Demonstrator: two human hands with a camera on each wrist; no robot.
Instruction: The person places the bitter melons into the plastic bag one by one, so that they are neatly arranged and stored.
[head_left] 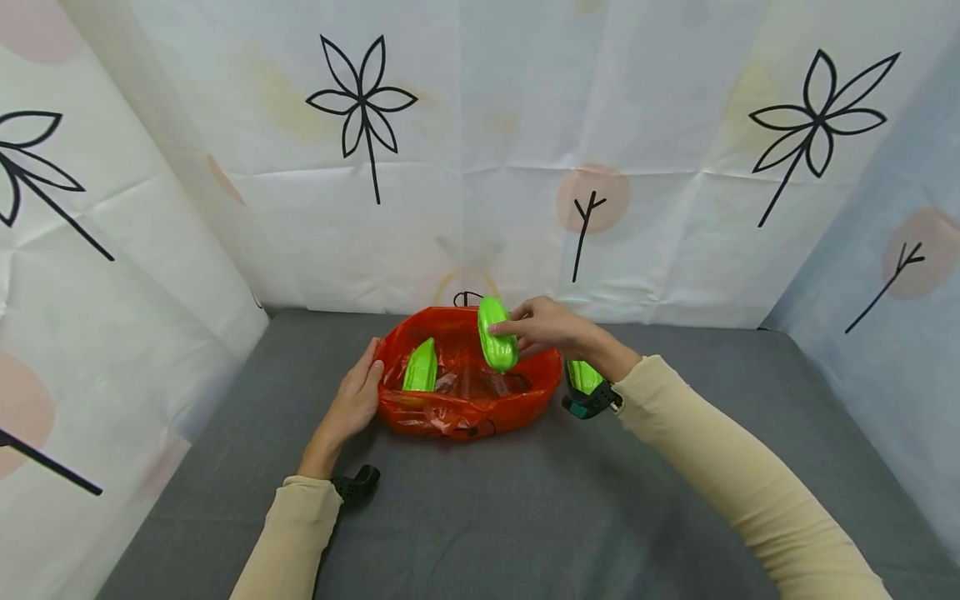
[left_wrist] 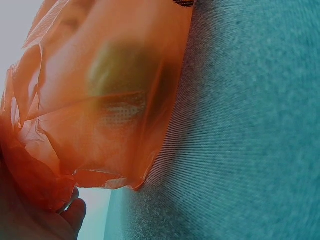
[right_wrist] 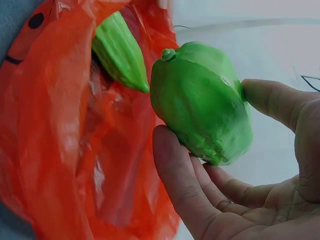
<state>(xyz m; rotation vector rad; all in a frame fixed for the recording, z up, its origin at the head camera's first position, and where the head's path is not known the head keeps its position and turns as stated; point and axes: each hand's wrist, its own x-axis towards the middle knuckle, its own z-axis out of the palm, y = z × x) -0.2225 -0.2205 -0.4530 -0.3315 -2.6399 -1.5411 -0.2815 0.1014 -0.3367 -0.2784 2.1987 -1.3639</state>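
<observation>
A red plastic bag (head_left: 468, 412) lies with its mouth open on the grey table. At its left side my left hand (head_left: 358, 387) grips the rim. Above the right part of the opening, my right hand (head_left: 551, 325) pinches a glossy green ribbed fruit (right_wrist: 202, 102) between thumb and fingers. A small stem nub shows on one end of it. Inside the bag, on the left, rests another green ridged fruit (head_left: 421, 367) with a pointed tip. Through the bag's wall in the left wrist view, a blurred greenish shape (left_wrist: 125, 70) shows.
Partly hidden behind the right wrist, a further green fruit (head_left: 585, 377) lies on the table right of the bag. The grey tabletop (head_left: 480, 517) runs back to a white patterned cloth wall (head_left: 495, 125), with similar cloth at both sides.
</observation>
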